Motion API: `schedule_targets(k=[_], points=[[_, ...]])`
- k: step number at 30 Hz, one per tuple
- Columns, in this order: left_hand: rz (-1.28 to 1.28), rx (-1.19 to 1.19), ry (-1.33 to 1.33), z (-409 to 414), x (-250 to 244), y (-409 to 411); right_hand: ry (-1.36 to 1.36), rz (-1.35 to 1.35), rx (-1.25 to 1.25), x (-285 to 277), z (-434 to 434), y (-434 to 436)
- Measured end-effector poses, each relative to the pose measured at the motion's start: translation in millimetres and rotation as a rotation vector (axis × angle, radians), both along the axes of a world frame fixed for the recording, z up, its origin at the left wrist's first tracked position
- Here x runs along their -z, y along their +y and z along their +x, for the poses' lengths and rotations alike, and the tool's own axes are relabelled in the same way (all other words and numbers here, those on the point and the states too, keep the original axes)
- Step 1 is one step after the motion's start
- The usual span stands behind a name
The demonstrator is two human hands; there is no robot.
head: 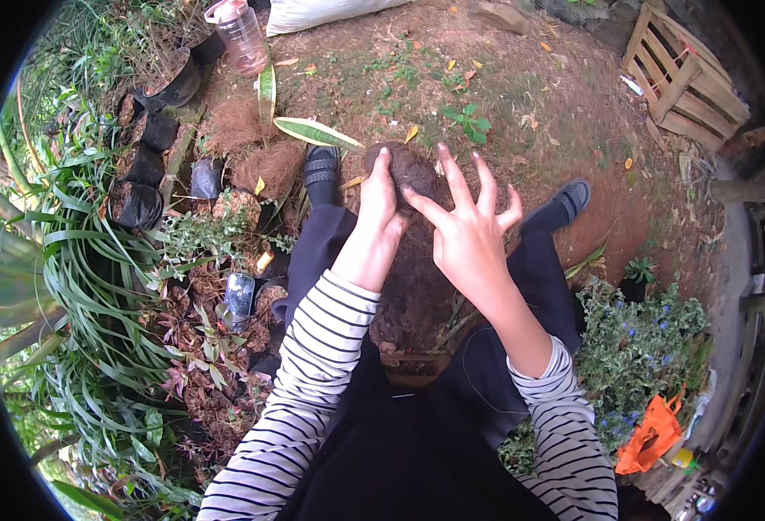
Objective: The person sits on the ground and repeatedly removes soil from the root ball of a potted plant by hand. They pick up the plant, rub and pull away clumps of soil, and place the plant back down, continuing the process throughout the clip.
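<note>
A round ball wrapped in dark brown fibre (415, 164) is gripped in my left hand (380, 195), with the thumb along its near side. A variegated snake plant leaf (317, 133) with pale edges meets the ball at its left; whether it is rooted inside cannot be seen. My right hand (468, 236) is at the ball's right side, one fingertip against the fibre and the other fingers spread. No object shows in that hand. A thin thread (480, 391) lies across my right thigh. Loose brown fibre (268, 169) is heaped left of my feet, with another upright snake plant leaf (266, 91) beside it.
A pink-capped water bottle (239, 39) and a white sack (330, 14) are at the far side. Black plant bags (141, 205) and a phone (239, 296) lie left. A wooden crate (679, 84), a blue-flowered shrub (643, 332) and an orange bag (651, 435) are right.
</note>
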State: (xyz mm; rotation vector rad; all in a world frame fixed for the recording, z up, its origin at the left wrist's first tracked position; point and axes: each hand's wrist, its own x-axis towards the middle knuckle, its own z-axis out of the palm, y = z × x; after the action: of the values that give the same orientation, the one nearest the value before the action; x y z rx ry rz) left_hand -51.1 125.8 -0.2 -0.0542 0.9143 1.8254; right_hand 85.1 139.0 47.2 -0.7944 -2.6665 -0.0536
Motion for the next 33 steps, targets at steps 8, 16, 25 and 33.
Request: schedule_targets(k=[8, 16, 25, 33], points=[[0.031, 0.067, 0.076, -12, 16, 5, 0.345, -0.217, -0.231, 15, 9, 30], [-0.046, -0.274, 0.252, -37, 16, 20, 0.114, -0.631, -0.002, 77, 43, 83], [0.045, -0.205, 0.115, -54, 11, -1, -0.748, -0.687, 0.181, 283, 39, 68], [-0.014, -0.191, 0.171, -67, -3, -10, -0.568, -0.433, 0.251, 369, 61, 37]])
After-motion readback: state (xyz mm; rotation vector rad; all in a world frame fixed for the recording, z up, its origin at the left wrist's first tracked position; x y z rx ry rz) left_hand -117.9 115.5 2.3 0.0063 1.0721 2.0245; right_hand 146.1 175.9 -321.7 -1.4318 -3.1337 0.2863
